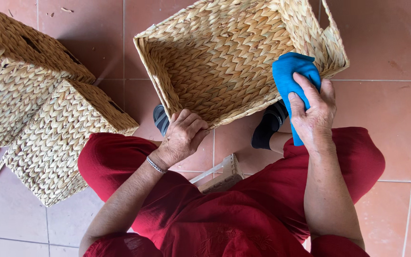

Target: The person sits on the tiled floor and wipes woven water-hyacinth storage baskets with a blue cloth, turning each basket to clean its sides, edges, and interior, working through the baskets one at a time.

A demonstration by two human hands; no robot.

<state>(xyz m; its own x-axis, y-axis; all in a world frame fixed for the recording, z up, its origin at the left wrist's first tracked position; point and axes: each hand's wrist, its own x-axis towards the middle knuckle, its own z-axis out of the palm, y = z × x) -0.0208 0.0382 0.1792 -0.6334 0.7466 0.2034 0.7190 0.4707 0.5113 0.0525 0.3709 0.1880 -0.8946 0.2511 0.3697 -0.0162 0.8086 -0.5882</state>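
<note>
A large woven straw basket (224, 62) is tipped toward me, its open side facing up, resting against my knees. My left hand (182, 135) grips the basket's near rim, fingers curled over the edge. My right hand (312, 112) holds a bright blue cloth (288, 71) pressed against the basket's right-hand rim and outer wall. I wear red clothing (215, 209) and a thin bracelet (156, 165) on the left wrist.
Two more woven baskets (29, 95) lie stacked on the terracotta tile floor (391, 43) at the left. My feet in dark sandals (268, 126) show below the basket. A small wooden stool edge (222, 178) sits between my knees.
</note>
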